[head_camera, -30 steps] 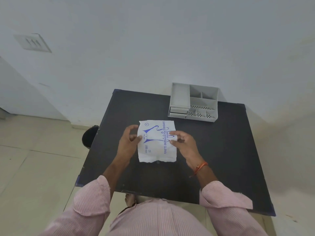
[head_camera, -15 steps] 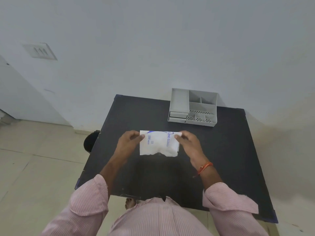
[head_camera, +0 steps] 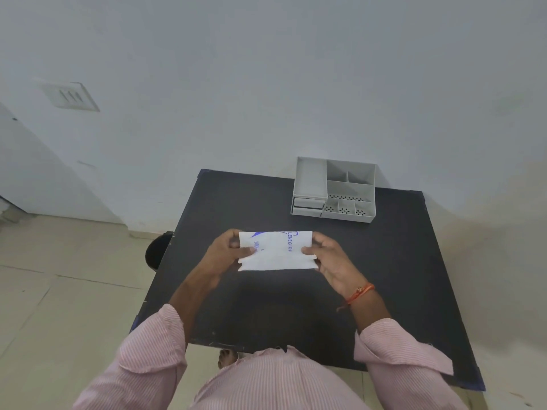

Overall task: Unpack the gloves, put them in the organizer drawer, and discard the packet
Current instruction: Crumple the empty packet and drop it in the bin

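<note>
Holding the glove packet [head_camera: 275, 251] above the black tabletop [head_camera: 399, 261], the left hand [head_camera: 225, 253] pinches its left edge and the right hand [head_camera: 325, 255] its right edge, each grip pressed on the paper. No gloves show outside it, so unpacking looks barely begun. Farther back, the grey organizer [head_camera: 334, 189] sits by the wall, its small drawers apparently closed; filling and discarding remain.

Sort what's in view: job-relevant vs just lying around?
Job: glove packet, pinched at its sides by left hand and right hand; grey organizer at the black table's far edge.
Lying about: dark round object on the floor, wall switch plate.
</note>
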